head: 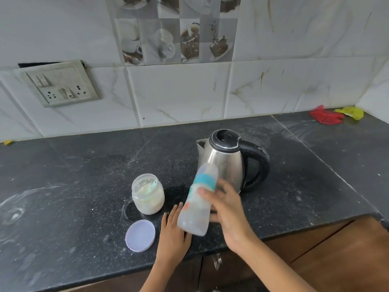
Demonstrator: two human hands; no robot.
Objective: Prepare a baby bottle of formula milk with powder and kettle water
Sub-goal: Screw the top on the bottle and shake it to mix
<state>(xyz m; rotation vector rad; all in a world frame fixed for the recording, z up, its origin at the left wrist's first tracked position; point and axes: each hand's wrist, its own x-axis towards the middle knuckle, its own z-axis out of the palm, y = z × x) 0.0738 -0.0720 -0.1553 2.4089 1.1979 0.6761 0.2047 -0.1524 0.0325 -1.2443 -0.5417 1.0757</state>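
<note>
My right hand (228, 209) grips a baby bottle (195, 209) with a teal collar and a clear cap. The bottle is tilted, cap end up and away, and motion-blurred, in front of a steel kettle (227, 161) with a black handle and shut lid. My left hand (171, 232) lies flat, fingers together, on the black counter (73, 186), just left of the bottle's base. An open jar of white powder (148, 193) with a teal scoop inside stands further left. Its pale lilac lid (140, 236) lies in front of it.
A switch and socket panel (61, 84) sits on the tiled wall at the left. Red and yellow cloth scraps (336, 115) lie in the far right corner. The counter's front edge runs above brown cabinet doors (315, 253). Powder dust speckles the counter.
</note>
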